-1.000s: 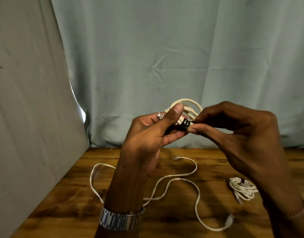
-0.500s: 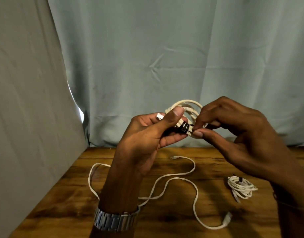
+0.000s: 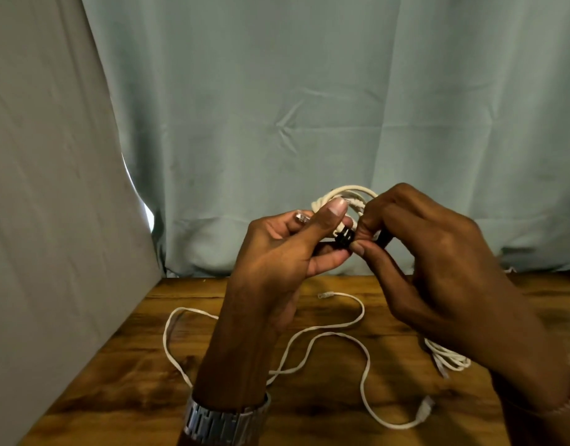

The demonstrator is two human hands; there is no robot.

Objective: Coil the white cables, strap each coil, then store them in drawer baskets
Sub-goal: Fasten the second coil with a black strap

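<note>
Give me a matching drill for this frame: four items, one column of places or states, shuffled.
Items:
1. coil
2. strap
3. loose cable
4. watch

States:
A. lies uncoiled on the table
B. on the left wrist
C. held up between left hand and right hand
D. black, wrapped round the white loops, pinched by the right hand's fingertips

Pairs: 1-C, 2-D, 3-A, 4-B
</note>
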